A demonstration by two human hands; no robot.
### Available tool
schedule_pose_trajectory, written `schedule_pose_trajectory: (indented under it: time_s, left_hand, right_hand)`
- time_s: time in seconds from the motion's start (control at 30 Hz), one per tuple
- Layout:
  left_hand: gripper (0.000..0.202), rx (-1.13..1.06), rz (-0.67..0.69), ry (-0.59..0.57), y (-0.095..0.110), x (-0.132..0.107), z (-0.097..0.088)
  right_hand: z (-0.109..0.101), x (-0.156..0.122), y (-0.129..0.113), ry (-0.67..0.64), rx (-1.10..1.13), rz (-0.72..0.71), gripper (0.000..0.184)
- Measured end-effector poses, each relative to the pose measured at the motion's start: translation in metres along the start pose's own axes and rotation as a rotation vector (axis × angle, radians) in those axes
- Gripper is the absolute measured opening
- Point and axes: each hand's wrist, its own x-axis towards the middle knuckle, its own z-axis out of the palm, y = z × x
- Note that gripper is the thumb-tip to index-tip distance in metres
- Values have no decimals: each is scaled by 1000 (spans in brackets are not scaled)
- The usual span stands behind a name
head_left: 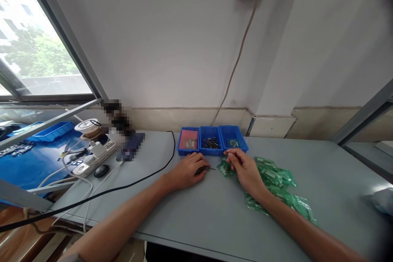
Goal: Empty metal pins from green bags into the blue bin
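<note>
Gripping pins [206,168] — left hand [187,170].

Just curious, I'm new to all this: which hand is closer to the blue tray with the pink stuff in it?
Left. The left hand, clutching dark pins, lies just in front of that tray; the right hand sits further right, by the green bags.

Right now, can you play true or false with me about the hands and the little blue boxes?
Three blue bins stand in a row. True.
The left hand is empty. False: it holds thin dark pins.
Green packets lie piled by the right hand. True.
The middle bin holds green packets. False: it holds dark metal pieces.
</note>
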Motion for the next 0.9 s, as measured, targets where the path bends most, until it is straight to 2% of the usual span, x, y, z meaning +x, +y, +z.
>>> schedule_pose_trajectory:
  time_s: [0.47,0.73,0.9]
  left_hand:
    - [16,-8,2,-14,-1,1,0]
    - [14,0,10,-4,-2,0,2]
    - [12,3,13,2,-3,0,3]
  right_hand:
    - [0,-3,4,-6,29,32,46]
    - [3,-1,8,31,157,11,38]
    - [2,-1,9,32,153,38,36]
